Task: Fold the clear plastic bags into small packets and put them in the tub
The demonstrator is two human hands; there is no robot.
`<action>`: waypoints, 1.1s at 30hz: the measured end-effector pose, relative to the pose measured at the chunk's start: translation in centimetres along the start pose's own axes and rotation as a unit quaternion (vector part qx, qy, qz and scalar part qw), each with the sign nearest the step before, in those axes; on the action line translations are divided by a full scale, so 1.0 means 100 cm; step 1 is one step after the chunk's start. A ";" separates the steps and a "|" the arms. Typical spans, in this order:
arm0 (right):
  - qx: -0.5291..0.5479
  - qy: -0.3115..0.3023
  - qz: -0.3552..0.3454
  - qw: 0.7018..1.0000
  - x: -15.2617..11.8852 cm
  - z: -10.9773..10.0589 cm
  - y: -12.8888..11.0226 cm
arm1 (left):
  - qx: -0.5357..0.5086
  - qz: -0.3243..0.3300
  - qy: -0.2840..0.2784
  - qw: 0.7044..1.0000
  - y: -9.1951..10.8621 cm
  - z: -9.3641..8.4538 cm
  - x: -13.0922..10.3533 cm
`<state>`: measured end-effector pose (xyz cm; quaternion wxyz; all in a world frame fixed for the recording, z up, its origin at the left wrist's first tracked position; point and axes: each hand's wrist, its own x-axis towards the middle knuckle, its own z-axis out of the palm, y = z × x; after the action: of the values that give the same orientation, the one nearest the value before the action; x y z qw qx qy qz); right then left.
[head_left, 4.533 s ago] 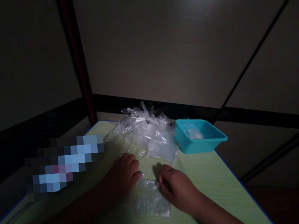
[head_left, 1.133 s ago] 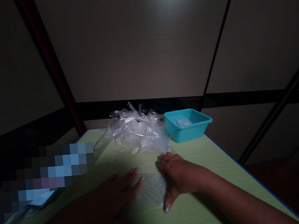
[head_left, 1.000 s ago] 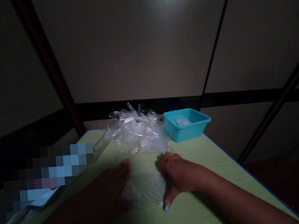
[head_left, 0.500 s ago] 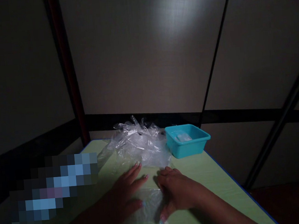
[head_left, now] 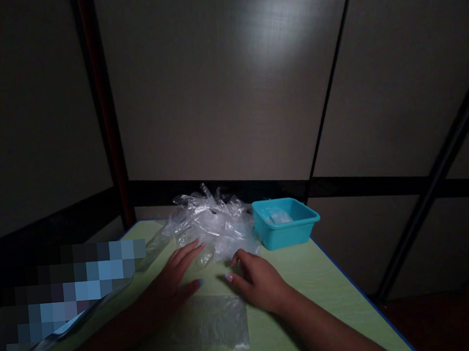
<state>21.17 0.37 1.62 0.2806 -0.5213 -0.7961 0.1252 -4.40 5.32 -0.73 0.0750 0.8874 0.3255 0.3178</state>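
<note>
A clear plastic bag (head_left: pixel 217 323) lies flat on the pale green table (head_left: pixel 309 294) in front of me. My left hand (head_left: pixel 179 272) hovers at the bag's upper left, fingers stretched out and thumb apart, holding nothing. Beyond the bag's upper right corner is my right hand (head_left: pixel 259 281); its fingers are bent, its thumb stands away from them, and nothing shows between. Just past both hands sits a loose heap of crumpled clear plastic bags (head_left: pixel 218 225). My left fingertips overlap its near edge in view; whether they touch it I cannot tell.
A turquoise plastic basket (head_left: pixel 286 236) stands at the table's far right, with a folded clear plastic piece (head_left: pixel 280 217) inside. Dark-framed panels (head_left: pixel 211 91) rise behind the table. A blurred-out bluish item (head_left: pixel 77 301) lies along the left edge.
Both hands have lifted off the flat bag and moved forward toward the heap, leaving the bag uncovered. The view has shifted slightly to the right.
</note>
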 end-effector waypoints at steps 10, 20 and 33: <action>0.301 0.114 0.020 0.947 0.009 0.014 0.017 | -0.099 -0.013 0.036 0.994 0.010 -0.005 -0.004; 0.552 0.123 0.118 0.816 0.015 0.006 0.016 | -0.541 -0.228 -0.052 0.808 0.011 0.001 0.013; 0.792 0.029 0.157 0.590 0.011 -0.004 0.012 | -0.736 -0.258 -0.168 0.603 0.024 -0.015 0.008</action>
<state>21.99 1.83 1.67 0.5819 -0.2139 -0.2805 0.7328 -3.56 3.79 1.66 0.8351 0.4488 0.1790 0.2631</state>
